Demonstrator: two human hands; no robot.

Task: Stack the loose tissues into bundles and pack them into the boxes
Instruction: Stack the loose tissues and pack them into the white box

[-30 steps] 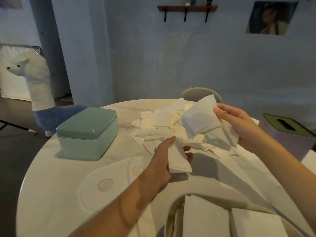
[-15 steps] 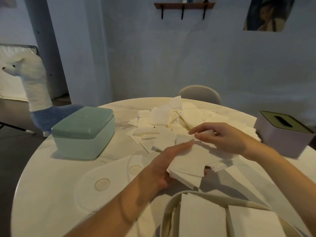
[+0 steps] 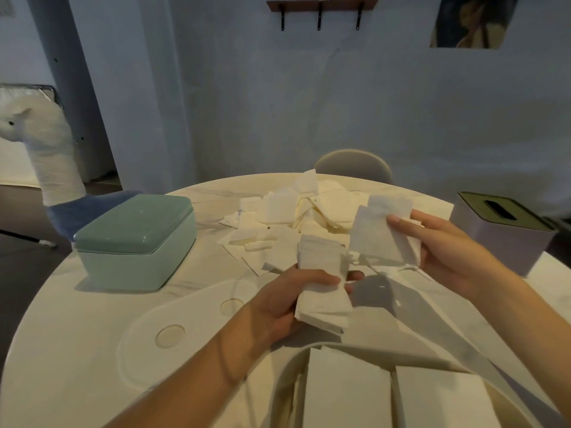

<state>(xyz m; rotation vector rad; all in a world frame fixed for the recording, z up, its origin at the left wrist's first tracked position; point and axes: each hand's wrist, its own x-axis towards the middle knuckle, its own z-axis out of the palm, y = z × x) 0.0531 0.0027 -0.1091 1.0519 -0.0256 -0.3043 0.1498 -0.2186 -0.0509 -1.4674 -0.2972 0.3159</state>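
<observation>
The left hand (image 3: 287, 301) is gripping a small bundle of folded tissues (image 3: 323, 288), thumb curling over its top. Just beside it, the right hand (image 3: 445, 245) is pinching a single thin, limp tissue (image 3: 380, 236), holding it up apart from the bundle. Beyond both, a loose pile of soft white tissues (image 3: 296, 217) is lying on the round pale table (image 3: 92, 335). A smooth, rounded green box (image 3: 136, 239) is sitting left, a square lilac box (image 3: 506, 230) with a slotted lid right.

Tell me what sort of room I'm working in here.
Most likely a home dining or living room: a round white table with a chair at its far side, a wall shelf and poster above, and a plush alpaca on the left.
</observation>
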